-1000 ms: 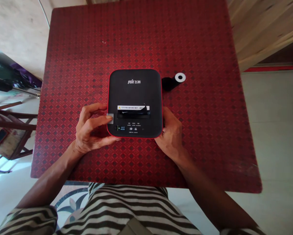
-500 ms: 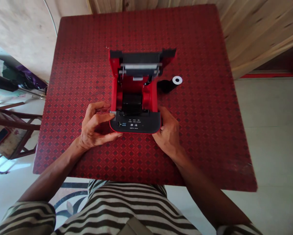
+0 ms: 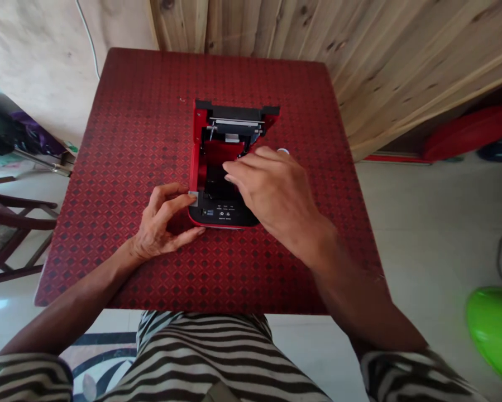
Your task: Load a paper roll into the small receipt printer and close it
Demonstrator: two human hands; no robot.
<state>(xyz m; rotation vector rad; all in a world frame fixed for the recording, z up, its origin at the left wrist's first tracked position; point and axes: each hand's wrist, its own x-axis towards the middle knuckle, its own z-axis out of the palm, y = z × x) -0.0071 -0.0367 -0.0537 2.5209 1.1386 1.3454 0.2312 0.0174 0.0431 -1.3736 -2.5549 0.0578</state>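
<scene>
A red and black label printer (image 3: 195, 215) stands on the table with its lid (image 3: 236, 111) raised and its paper compartment uncovered. My left hand (image 3: 161, 220) grips its front left corner, index finger on top and thumb at the front edge. Over the right side of the compartment is my right hand (image 3: 276, 195), its fingers drawn together and pointing left. Whether anything is between those fingertips cannot be seen. Behind my right hand, only the white end of a paper roll (image 3: 283, 151) shows; the hand covers the rest.
The printer rests on a table (image 3: 150, 139) with a red patterned cover. Wooden boards (image 3: 251, 28) rise behind the table. A wooden chair (image 3: 16, 223) is at the left, and a bright green object (image 3: 496, 329) lies at the lower right on the floor.
My right hand has let go of the printer's right front side and moved up over the compartment. My left hand keeps its place at the corner. The view has turned slightly.
</scene>
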